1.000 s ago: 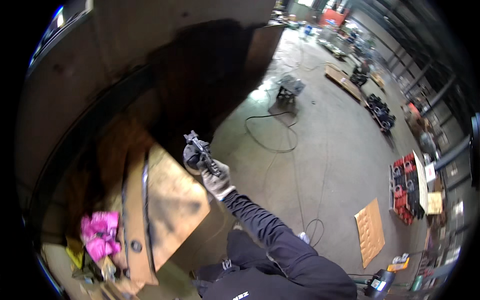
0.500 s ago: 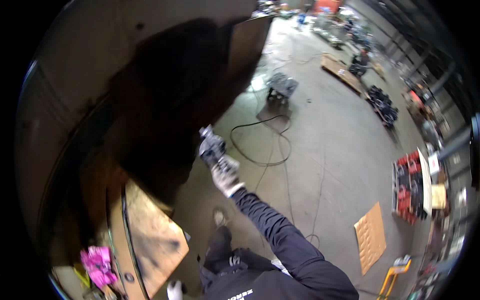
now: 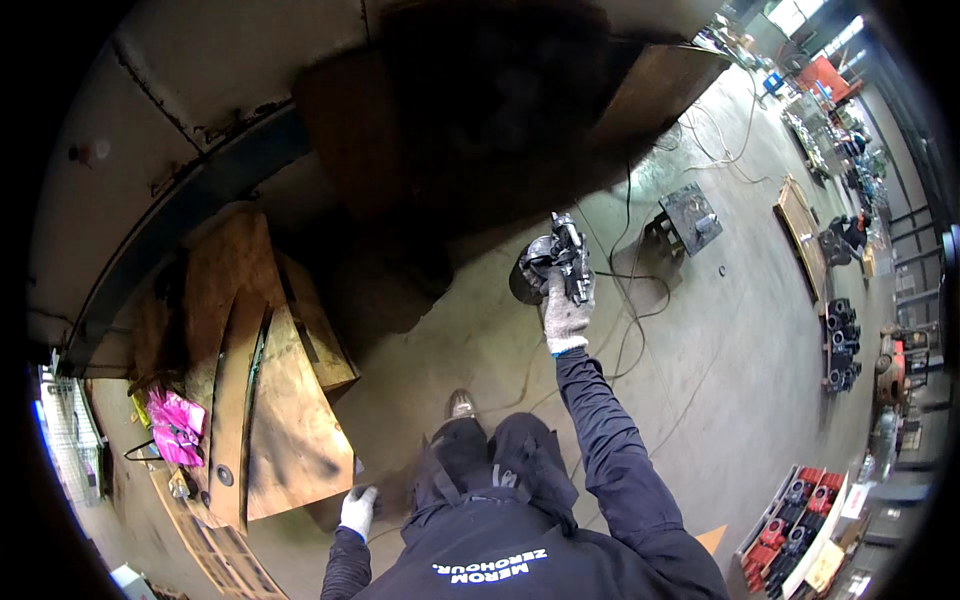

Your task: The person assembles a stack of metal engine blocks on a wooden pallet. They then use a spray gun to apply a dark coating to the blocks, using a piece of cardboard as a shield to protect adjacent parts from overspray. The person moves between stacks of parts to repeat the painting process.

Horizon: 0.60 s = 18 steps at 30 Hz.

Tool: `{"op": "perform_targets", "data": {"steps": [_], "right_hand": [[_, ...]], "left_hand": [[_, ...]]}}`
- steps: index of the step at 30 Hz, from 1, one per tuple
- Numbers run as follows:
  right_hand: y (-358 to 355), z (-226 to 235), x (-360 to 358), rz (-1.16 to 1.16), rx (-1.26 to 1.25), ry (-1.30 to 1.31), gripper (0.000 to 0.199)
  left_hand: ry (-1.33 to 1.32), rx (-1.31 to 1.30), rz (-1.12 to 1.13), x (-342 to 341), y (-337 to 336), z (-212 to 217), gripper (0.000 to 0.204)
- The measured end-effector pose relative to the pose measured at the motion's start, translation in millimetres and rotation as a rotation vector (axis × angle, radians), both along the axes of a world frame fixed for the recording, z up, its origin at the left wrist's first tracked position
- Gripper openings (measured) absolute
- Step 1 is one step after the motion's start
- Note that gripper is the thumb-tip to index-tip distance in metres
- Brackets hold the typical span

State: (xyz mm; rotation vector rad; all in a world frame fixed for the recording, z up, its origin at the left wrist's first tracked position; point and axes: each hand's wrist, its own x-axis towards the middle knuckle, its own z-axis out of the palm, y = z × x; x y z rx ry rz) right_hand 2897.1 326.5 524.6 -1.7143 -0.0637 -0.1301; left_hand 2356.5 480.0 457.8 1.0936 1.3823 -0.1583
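Note:
My right hand [image 3: 568,312], in a grey-white glove, is closed around a spray gun [image 3: 572,258] with a dark cup and a metal body. The gun is held out at arm's length, below the dark-coated part of a large curved structure [image 3: 250,60]. No contact between gun and structure shows. My left hand [image 3: 358,510], in a white glove, hangs low at my side with fingers loosely apart and nothing visible in it. Closest to it is the corner of a stained wooden board [image 3: 300,440].
Curved wooden pieces [image 3: 240,390] and a pink plastic bag [image 3: 176,428] lie at left. A hose [image 3: 640,318] loops over the floor beside a small dark table [image 3: 690,218]. Right of it are a wooden pallet [image 3: 800,235], black parts [image 3: 842,345] and a crate of red and black parts [image 3: 790,530].
My view has turned, so the surroundings shift across the picture. The spray gun, still in my right hand, appears farther right and slightly higher. More of my left hand shows.

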Motion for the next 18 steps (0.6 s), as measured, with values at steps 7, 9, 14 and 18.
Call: {"op": "perform_targets", "data": {"steps": [7,9,14,18], "right_hand": [[31,-2,133,0.174,0.219,0.408,0.019],[44,-6,174,0.262,0.237,0.498,0.021],[88,-72,249,0.347,0.456,0.449,0.031],[111,-96,299,0.499,0.157,0.323,0.031]], "left_hand": [[-0.045,0.088,0.314,77,-27,-6,0.016],[0.033,0.069,0.377,95,-50,2,0.021],[0.138,0.029,0.601,154,-143,32,0.025],[0.196,-0.142,0.616,206,-234,62,0.026]]}}
